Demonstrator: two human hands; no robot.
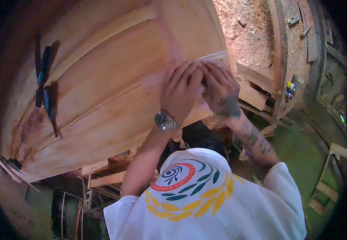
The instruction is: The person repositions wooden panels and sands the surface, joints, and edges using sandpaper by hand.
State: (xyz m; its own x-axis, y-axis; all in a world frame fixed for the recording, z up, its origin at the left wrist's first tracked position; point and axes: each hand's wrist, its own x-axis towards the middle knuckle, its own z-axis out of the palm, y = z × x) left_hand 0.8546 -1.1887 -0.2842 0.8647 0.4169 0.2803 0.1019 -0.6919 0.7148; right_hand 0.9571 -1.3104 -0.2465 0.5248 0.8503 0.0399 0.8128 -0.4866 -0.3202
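Both of my hands are close together on a broad wooden panel, near its right-hand edge. My left hand, with a watch on its wrist, has its fingers bent and pressed together, pointing away from me. Right beside it, my right hand is curled with its fingertips down near the panel's edge. Whatever sits under the fingers is hidden. A pale strip shows along the panel just beyond my fingertips. Pinkish smears run over the wood past my left hand.
Dark tools with blue marks lie at the panel's left. Wood shavings, offcuts and two small cans or batteries are at the right. A wooden frame lies on the floor, lower right.
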